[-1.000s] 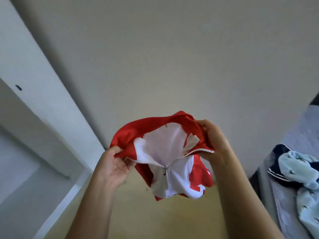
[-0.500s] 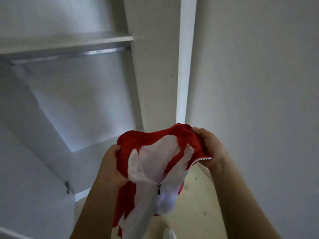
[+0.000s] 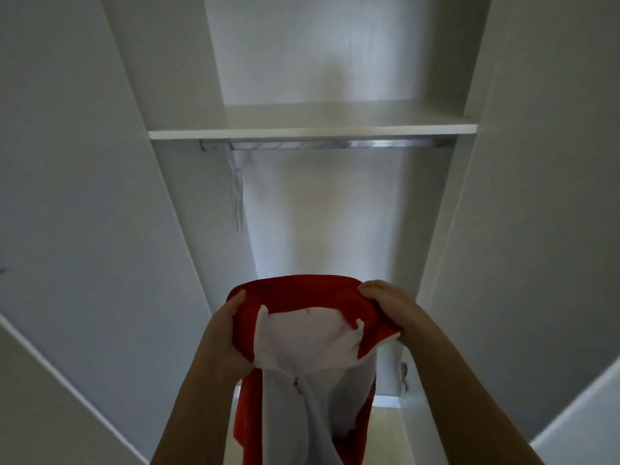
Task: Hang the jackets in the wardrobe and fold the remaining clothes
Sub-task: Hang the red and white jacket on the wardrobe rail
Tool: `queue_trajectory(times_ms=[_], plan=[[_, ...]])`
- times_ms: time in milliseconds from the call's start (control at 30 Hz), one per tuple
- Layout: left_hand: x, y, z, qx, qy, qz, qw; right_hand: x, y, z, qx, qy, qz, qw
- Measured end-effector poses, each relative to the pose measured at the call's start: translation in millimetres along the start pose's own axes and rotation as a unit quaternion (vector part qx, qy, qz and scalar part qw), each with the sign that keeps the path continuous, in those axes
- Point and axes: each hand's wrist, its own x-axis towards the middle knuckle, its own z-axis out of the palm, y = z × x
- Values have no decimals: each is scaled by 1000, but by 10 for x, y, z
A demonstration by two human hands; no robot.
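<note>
A red and white zip-up jacket [image 3: 302, 337] hangs from both my hands in front of the open white wardrobe [image 3: 335, 229]. My left hand [image 3: 223, 333] grips the jacket's left shoulder and my right hand [image 3: 382, 302] grips its right shoulder, holding the collar opening wide. The zipper is partly closed below the collar. The jacket's lower part drops out of the frame at the bottom. A metal hanging rail [image 3: 328, 144] runs under the wardrobe's shelf [image 3: 312, 130], well above the jacket.
Pale hangers [image 3: 237, 196] dangle at the rail's left end. The wardrobe's open doors [image 3: 84, 196] stand at the left and right. A door hinge [image 3: 404, 377] shows low on the right inner wall. Light floor [image 3: 385, 427] shows below the jacket.
My view has swung from the wall and bed to face squarely into the wardrobe. Both hands kept their grip on the jacket, which now hangs longer and straighter.
</note>
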Motion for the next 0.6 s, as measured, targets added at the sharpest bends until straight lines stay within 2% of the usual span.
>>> queue_trajectory(times_ms=[133,300,467,600], plan=[[409,374,10,-18,38,20,999,808,-211,365,-198,-72,-29,977],[1149,780,2,-26,31,6,999,1759,-507,866,-330,-98,-38,938],[2040,1156,-29,-18,34,-47,998,2711,-927,1453,-268,-54,-88,958],[2643,1531,-100,-9,68,-59,996,3390,-1125,1932,-202,-64,-52,976]])
